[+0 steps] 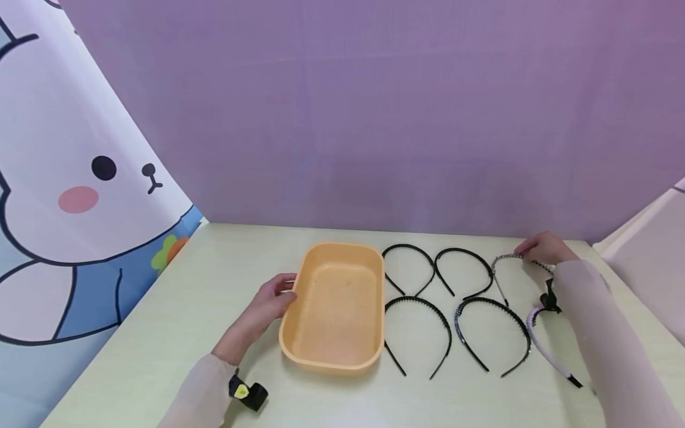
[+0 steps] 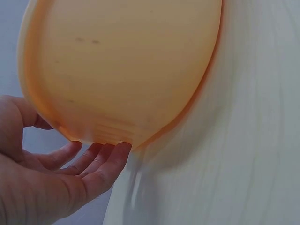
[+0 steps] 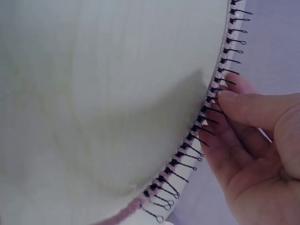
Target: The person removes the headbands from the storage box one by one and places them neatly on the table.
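Note:
My left hand [image 1: 270, 300] grips the left edge of a shallow orange plastic basin [image 1: 348, 315], which holds nothing. In the left wrist view, bent fingertips [image 2: 124, 146] touch the basin's edge, and the thumb is partly hidden by it. At the far right, my right hand [image 1: 548, 246] pinches the top of a thin headband [image 1: 505, 255] between thumb and fingers. Up close in the right wrist view, that headband [image 3: 187, 140] shows pale pink and black wrapping with black wire-loop teeth. Its right end is hidden behind my sleeve in the head view.
Right of the basin lie black toothed headbands in two rows: two at the back [image 1: 409, 246] [image 1: 465, 249], two in front [image 1: 420, 299] [image 1: 489, 300]. A lilac headband [image 1: 546, 353] lies by my right forearm. A purple backdrop [image 1: 374, 119] stands behind the table [image 1: 225, 261].

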A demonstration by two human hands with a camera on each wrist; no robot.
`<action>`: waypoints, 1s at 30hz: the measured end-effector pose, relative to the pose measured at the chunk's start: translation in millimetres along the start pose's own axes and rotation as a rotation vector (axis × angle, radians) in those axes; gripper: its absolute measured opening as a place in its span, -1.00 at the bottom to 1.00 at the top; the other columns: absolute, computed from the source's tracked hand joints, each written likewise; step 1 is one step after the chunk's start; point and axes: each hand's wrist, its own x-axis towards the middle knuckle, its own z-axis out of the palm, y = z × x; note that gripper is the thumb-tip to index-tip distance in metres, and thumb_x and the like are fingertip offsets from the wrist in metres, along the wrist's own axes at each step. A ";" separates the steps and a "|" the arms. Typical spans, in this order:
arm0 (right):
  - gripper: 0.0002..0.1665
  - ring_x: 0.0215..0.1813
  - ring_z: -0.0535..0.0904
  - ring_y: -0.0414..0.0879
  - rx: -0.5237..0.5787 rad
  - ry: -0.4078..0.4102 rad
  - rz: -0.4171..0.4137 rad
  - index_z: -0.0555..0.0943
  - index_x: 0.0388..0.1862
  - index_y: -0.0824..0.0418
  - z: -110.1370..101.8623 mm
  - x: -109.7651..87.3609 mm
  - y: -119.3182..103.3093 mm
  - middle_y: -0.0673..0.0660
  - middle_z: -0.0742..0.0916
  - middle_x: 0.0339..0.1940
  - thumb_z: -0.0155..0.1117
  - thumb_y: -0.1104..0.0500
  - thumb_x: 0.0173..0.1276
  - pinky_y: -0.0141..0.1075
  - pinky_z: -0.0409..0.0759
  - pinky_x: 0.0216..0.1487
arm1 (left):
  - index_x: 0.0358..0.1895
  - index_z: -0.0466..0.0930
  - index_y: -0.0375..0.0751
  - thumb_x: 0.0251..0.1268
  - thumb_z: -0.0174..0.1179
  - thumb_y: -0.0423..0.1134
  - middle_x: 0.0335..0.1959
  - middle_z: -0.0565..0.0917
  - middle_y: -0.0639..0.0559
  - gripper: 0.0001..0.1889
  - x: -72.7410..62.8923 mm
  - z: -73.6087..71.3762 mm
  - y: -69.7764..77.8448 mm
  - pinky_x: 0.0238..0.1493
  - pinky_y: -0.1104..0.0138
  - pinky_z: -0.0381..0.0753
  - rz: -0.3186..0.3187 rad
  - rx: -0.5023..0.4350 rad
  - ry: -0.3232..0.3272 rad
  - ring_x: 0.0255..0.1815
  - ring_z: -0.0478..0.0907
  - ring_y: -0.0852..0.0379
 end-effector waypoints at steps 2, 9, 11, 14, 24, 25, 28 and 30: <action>-0.73 -0.17 0.62 0.06 0.004 -0.006 0.008 0.68 -0.16 0.43 -1.0 0.1 0.5 0.43 0.71 -0.14 0.22 0.33 0.18 -0.23 0.58 -0.23 | 0.31 0.26 -0.36 0.32 -0.06 -0.40 0.22 0.42 -0.36 -0.52 0.4 -0.2 0.0 -0.15 0.25 0.67 0.001 0.000 0.002 0.07 0.52 -0.12; -0.65 -0.02 0.55 0.39 0.007 -0.016 0.010 0.60 -0.08 0.51 -11.4 -3.5 0.9 0.48 0.67 -0.08 0.19 0.31 0.20 0.16 0.54 -0.02 | 0.32 0.26 -0.36 0.32 -0.06 -0.39 0.22 0.41 -0.36 -0.52 4.8 0.7 0.5 -0.13 0.24 0.67 0.000 -0.001 -0.002 0.07 0.52 -0.12; -0.65 -0.03 0.55 0.39 0.005 -0.013 0.004 0.59 -0.07 0.52 -14.8 -6.0 1.6 0.48 0.68 -0.10 0.20 0.30 0.21 0.17 0.54 -0.01 | 0.31 0.26 -0.37 0.31 -0.06 -0.40 0.21 0.42 -0.37 -0.52 6.5 2.0 0.5 -0.14 0.24 0.67 0.003 0.001 -0.004 0.06 0.53 -0.12; -0.65 -0.03 0.55 0.39 -0.013 -0.017 0.001 0.59 -0.07 0.51 -20.5 -11.4 2.3 0.46 0.68 -0.11 0.18 0.29 0.22 0.14 0.56 -0.04 | 0.30 0.27 -0.37 0.29 -0.05 -0.40 0.20 0.43 -0.36 -0.51 9.0 4.8 0.9 -0.17 0.26 0.67 -0.001 -0.003 -0.006 0.03 0.53 -0.10; -0.62 -0.13 0.63 0.18 -0.030 0.058 -0.025 0.56 -0.02 0.55 -40.8 -26.3 -11.0 0.47 0.68 -0.11 0.19 0.29 0.27 -0.12 0.59 -0.14 | 0.33 0.23 -0.37 0.29 -0.04 -0.38 0.22 0.40 -0.38 -0.49 10.6 6.3 5.5 -0.14 0.26 0.65 0.005 0.009 -0.020 0.07 0.52 -0.11; -0.62 -0.15 0.63 0.12 -0.032 0.067 -0.026 0.56 -0.02 0.55 -41.9 -27.2 -13.9 0.46 0.69 -0.12 0.20 0.29 0.27 -0.17 0.58 -0.17 | 0.33 0.22 -0.38 0.29 -0.04 -0.38 0.23 0.40 -0.38 -0.48 10.5 5.8 6.4 -0.12 0.24 0.65 0.008 0.015 -0.022 0.08 0.51 -0.12; -0.63 -0.20 0.63 -0.04 -0.016 0.079 -0.036 0.56 -0.02 0.56 -41.8 -27.2 -21.6 0.46 0.69 -0.13 0.20 0.29 0.29 -0.25 0.56 -0.20 | 0.33 0.22 -0.39 0.29 -0.04 -0.39 0.22 0.40 -0.40 -0.48 9.8 2.8 7.6 -0.10 0.23 0.65 0.016 0.016 -0.017 0.09 0.51 -0.14; -0.64 -0.26 0.60 -0.21 -0.003 0.089 -0.045 0.56 -0.03 0.57 -41.1 -27.8 -25.2 0.44 0.71 -0.16 0.20 0.30 0.29 -0.35 0.54 -0.23 | 0.32 0.22 -0.40 0.29 -0.05 -0.39 0.22 0.40 -0.41 -0.49 9.4 0.8 7.5 -0.08 0.21 0.65 0.023 0.013 -0.019 0.10 0.51 -0.17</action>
